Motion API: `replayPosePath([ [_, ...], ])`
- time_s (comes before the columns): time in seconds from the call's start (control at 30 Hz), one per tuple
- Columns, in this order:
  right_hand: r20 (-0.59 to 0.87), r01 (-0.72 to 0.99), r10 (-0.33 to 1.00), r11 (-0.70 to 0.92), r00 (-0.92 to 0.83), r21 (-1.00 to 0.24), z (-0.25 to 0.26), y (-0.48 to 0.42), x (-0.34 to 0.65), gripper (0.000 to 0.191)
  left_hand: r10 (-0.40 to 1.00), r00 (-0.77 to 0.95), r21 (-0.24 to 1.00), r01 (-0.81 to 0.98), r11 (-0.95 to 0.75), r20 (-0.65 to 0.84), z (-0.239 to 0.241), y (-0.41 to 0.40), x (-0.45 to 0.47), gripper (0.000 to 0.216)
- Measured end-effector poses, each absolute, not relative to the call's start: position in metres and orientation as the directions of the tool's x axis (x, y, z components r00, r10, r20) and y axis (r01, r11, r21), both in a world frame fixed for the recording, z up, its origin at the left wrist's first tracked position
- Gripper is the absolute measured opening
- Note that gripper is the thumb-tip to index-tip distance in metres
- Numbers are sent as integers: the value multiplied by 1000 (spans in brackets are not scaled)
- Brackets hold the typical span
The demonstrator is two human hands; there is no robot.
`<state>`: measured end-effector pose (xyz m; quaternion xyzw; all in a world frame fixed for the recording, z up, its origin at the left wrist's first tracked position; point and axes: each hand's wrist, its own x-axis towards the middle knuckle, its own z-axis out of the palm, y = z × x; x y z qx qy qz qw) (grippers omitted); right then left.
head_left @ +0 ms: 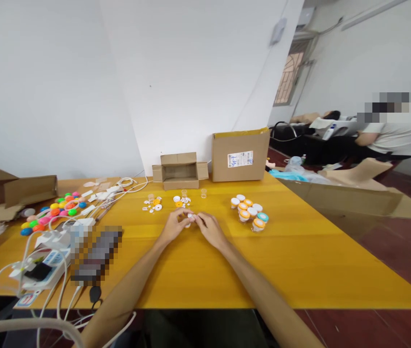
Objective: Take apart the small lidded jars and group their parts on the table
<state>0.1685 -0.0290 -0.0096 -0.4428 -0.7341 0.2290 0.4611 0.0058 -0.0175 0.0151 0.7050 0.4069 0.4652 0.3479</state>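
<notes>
My left hand (173,225) and my right hand (210,229) meet over the middle of the table. Between their fingertips they pinch a small white part (190,216); its exact kind is too small to make out. Just beyond the fingers lies a group of loose pieces, with a white ring (177,198) and an orange ring (179,204) among small white bits. A second such group, including an orange piece (156,202), is to the left. Small clear cups (204,193) stand behind. To the right sit several clear containers with orange, white or teal lids (259,223).
An open small carton (181,184) and a larger closed box (239,157) stand against the wall. On the left are coloured balls (55,211), a power strip (51,275) with tangled cables, and a blurred dark device (96,255). A seated person (401,130) is at the far right.
</notes>
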Motion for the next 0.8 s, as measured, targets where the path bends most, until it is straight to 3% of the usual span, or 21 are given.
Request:
replayPosePath([
  [0.17, 479, 526, 867, 474, -137, -706, -12, -27, 174, 28, 906, 198, 875, 249, -415, 373, 17, -16, 5, 13],
  [0.37, 468, 750, 882, 346, -56, -564, -22, -20, 187, 11, 918, 158, 885, 250, -393, 363, 17, -17, 5, 17],
  [0.5, 503, 797, 863, 340, -52, -500, -32, -16, 191, 8, 916, 159, 880, 258, -398, 368, 15, -16, 5, 18],
  [0.67, 535, 814, 845, 321, -16, -484, -39, -13, 191, 20, 910, 166, 869, 274, -412, 379, 12, -13, 4, 16],
  [0.8, 528, 744, 849, 343, 16, -574, -32, -15, 192, 18, 906, 168, 862, 280, -422, 389, 12, -14, 4, 15],
])
